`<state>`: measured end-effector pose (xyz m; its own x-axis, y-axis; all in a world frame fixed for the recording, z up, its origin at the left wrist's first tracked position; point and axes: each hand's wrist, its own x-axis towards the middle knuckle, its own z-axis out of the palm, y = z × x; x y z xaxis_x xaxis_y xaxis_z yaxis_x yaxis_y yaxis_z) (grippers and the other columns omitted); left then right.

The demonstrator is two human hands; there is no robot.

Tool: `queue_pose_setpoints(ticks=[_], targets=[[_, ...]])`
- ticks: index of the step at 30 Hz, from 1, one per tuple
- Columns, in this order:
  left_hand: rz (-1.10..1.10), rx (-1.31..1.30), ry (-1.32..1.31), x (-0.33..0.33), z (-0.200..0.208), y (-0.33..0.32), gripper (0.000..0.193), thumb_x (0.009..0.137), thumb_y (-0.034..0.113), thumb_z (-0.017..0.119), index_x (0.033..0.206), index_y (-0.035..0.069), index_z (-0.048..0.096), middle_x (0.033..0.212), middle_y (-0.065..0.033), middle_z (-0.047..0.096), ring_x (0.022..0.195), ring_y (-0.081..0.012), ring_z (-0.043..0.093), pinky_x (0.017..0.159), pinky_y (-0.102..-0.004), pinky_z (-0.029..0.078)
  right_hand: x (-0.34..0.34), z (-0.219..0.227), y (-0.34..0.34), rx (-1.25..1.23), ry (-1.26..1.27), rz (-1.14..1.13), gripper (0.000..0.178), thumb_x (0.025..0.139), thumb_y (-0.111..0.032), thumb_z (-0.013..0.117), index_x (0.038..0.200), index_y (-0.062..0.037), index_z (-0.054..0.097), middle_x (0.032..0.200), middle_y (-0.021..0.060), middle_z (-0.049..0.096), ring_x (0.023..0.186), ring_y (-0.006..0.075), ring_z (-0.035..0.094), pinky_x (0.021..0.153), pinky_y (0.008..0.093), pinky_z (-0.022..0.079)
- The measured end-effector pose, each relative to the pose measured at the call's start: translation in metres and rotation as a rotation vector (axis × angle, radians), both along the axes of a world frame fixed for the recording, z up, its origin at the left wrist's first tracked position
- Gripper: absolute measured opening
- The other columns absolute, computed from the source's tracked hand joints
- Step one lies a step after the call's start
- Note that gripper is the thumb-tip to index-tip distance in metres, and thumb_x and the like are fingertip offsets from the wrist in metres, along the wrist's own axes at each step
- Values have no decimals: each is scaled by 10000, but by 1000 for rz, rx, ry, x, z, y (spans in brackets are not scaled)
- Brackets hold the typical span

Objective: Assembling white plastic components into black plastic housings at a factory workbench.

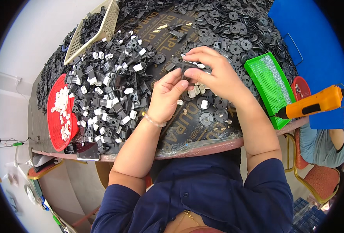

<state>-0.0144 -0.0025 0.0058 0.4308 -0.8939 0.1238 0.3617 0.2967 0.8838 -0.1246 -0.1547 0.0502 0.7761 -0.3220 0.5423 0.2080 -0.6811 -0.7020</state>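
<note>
Black plastic part pinched in the fingers of both left hand and right hand, above mid-table. Containers: red basket with white pieces, cream basket with black parts, green basket with silvery bits, red bowl, contents too small to identify. Dark tabletop strewn with white-tipped parts and black discs; blue panel and red-cushioned chair at right.
</note>
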Motion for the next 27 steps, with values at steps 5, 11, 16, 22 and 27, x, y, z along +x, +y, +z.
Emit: queue_pose_setpoints(ticks=[5,11,16,22,27], targets=[[158,121,-249,0,-2,3,304,961,32,610,1250,-50,567,1085,-84,684,935,-139,671,822,-261,548,-2,1,-7,407,202,121,267,888,-217,718,1012,19,698,991,79,675,911,151,636,817,299,504],[204,204,-361,-2,3,7,246,948,59,639,1167,-42,591,938,-70,704,792,-91,638,715,-223,518,-4,2,-8,435,279,147,193,928,-165,668,995,15,662,892,15,632,850,78,572,748,251,477],[246,95,36,9,2,3,147,914,22,657,1056,12,621,964,-76,706,805,-127,649,779,-274,516,-4,-2,-25,115,425,-94,215,862,-133,704,1012,2,630,861,60,648,804,183,619,736,327,496],[223,9,247,14,2,1,357,881,-28,653,1210,64,547,1016,-80,681,900,-170,649,842,-318,524,-1,-37,-39,-360,492,-168,209,781,-71,705,974,2,667,816,102,653,804,260,648,742,366,524],[211,24,372,13,11,3,484,883,-22,650,1305,106,451,1046,-93,668,914,-206,650,838,-329,529,9,-16,-9,404,333,-49,163,850,-43,682,1001,15,668,879,38,672,764,101,649,687,248,526]])
